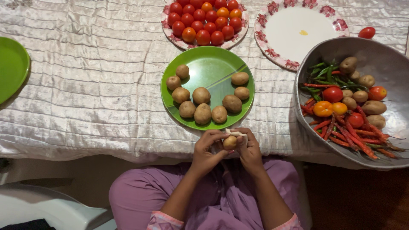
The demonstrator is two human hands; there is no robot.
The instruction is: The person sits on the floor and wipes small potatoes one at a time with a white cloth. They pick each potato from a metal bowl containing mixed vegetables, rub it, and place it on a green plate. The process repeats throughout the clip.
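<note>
Just below the green plate (207, 68), at the tabletop (85, 93) edge, both hands meet around one small potato (229, 142). Left hand (206, 150): fingers curled, grasping the potato's left side. Right hand (249, 149): fingers clenched on its right side and on a pale strip arching over the potato; what the strip is cannot be told. Green plate carries ten potatoes. Above it, a floral plate of tomatoes (203, 21). Right of it, a metal basin (383, 59) with chillies, tomatoes, potatoes.

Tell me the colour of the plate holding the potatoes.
Bright green plate, seen in the head view.
</note>
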